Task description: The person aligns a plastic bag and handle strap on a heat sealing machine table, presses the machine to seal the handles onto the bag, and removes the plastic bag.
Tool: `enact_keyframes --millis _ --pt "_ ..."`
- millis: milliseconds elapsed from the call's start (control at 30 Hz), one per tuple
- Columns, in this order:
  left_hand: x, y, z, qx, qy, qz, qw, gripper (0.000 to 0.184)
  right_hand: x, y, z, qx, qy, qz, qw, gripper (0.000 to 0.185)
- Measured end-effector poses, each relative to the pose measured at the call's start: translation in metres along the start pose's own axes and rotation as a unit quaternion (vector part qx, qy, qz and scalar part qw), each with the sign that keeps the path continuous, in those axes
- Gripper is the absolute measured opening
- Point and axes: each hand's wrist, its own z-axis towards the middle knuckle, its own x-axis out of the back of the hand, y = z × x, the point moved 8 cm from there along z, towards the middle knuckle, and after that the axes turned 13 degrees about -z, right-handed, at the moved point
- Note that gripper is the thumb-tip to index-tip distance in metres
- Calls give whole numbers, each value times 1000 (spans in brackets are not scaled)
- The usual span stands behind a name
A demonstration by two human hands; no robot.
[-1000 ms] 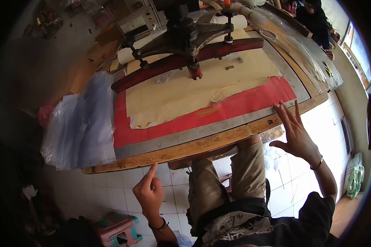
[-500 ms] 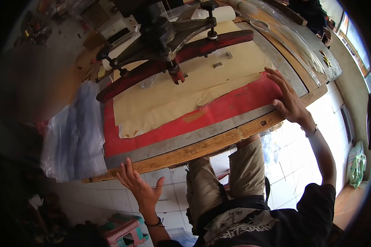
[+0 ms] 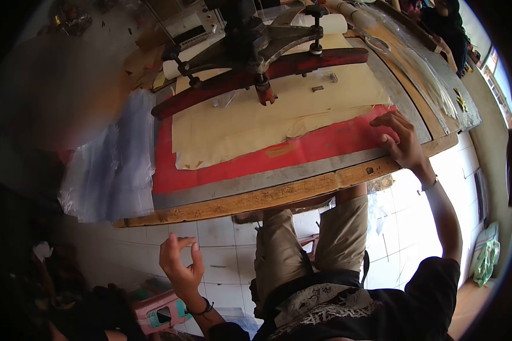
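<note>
My left hand [image 3: 182, 266] hangs in the air in front of the table's left part, apart from it. Its fingers curl loosely towards the thumb, and nothing shows in them. My right hand [image 3: 403, 139] rests at the right end of a red sheet [image 3: 318, 146], fingers bent and thumb apart, holding nothing visible. Over the red sheet lies a torn-edged cream sheet [image 3: 244, 133]. Above them stands a press with a curved red bar [image 3: 227, 80] and a dark metal bracket [image 3: 284, 42]. A small metal piece [image 3: 317, 88] lies on the cream sheet.
Clear plastic sheets [image 3: 116, 165] hang over the table's left end. The wooden table edge [image 3: 273, 193] runs before my knees. A pink-and-teal stool [image 3: 159, 312] stands at lower left. Long plastic strips [image 3: 432, 94] lie at right; another person [image 3: 438, 28] is beyond. A blurred patch covers the left.
My left hand has drawn down from the table edge, its spread fingers now curled. The right hand's fingers have bent more on the red sheet. The camera view has shifted slightly.
</note>
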Motion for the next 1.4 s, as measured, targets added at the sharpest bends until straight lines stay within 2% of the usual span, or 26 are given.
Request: enact_keyframes --millis 100,133,233,267,367,467,500,567,600,667,767,833,900,1000,1067,1167,1267,1367,1400 --pt "-13 -37 -24 248 46 -149 956 66 -6 0 2 -9 -27 -6 1000 37" --pt "-34 -52 -32 354 -150 3 923 72 -9 -1 1 -10 -35 -11 999 33" --pt "-15 -47 -28 237 -79 63 966 75 -10 0 0 -9 -35 -11 999 26" --pt "-6 -46 -31 262 -51 119 956 74 -10 -2 -1 -7 -40 -12 999 25" --pt "-18 -13 4 119 -55 293 947 80 -4 -18 4 44 -11 -56 997 21" --pt "-28 -31 -21 113 20 102 988 85 14 -38 5 169 79 -124 975 23" --pt "-27 -33 -24 97 57 40 993 85 23 -39 6 150 138 -107 973 37" --pt "-22 -28 -26 76 116 -87 986 86 29 -30 7 93 155 -53 982 51" --pt "-25 -29 -22 109 80 38 990 80 16 -26 4 122 127 -77 981 53" --pt "-23 -36 -24 177 68 164 968 76 4 -23 2 143 101 -104 979 56" --pt "-24 -42 -14 156 31 227 961 69 26 -16 -1 141 160 -85 973 55" --pt "-37 -49 -17 147 -102 206 962 72 25 -18 0 148 157 -81 973 52" --pt "-37 -41 -29 109 -17 101 989 73 9 -19 1 152 129 -68 978 51" --pt "-36 -37 -30 83 80 -27 993 73 1 -26 0 145 82 -53 985 50" --pt "-43 -37 -21 143 43 97 984 70 -1 -30 3 149 66 -52 985 50" --pt "-45 -34 -17 170 58 195 964 67 -7 -34 6 154 51 -52 985 49" --pt "-46 -29 -13 169 63 172 968 58 -7 -36 6 155 63 -53 985 49" --pt "-61 -36 -17 159 -46 93 982 62 -10 -38 6 171 44 -47 983 48" --pt "-58 -33 -17 138 11 47 989 68 -7 -38 3 169 61 -32 983 46"
